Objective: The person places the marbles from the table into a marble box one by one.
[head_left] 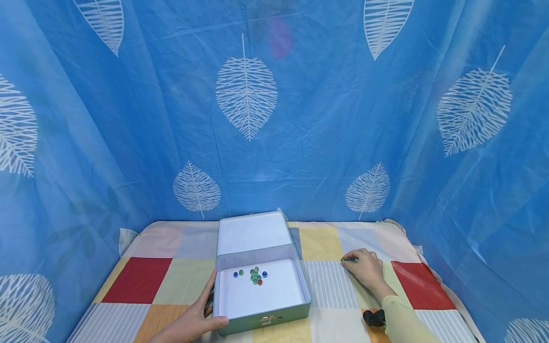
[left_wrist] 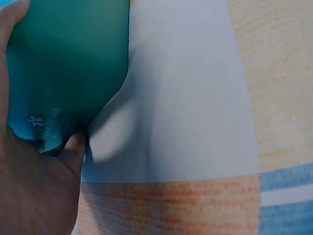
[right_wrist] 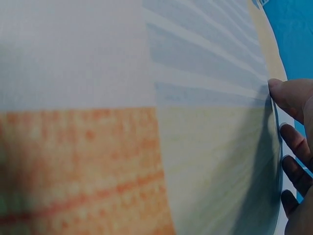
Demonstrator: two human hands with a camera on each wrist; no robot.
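Note:
An open tin box (head_left: 262,322), green outside and white inside, lies on the patchwork cloth with its lid (head_left: 254,233) tipped back. Inside it, several glass marbles (head_left: 255,276) in green, blue and red sit toward the back. My left hand (head_left: 195,317) grips the box at its front left corner, thumb at the front and fingers along the left side. The left wrist view shows the green box wall (left_wrist: 73,58) against this hand. To the right of the box, my right hand (head_left: 366,270) pinches a small green marble (head_left: 342,259) low over the cloth; the right wrist view does not show the marble.
A patchwork cloth (head_left: 334,328) of coloured squares covers the table. Blue curtains with white leaf prints (head_left: 300,143) close in the back and both sides. A small black device (head_left: 374,317) is at the right wrist.

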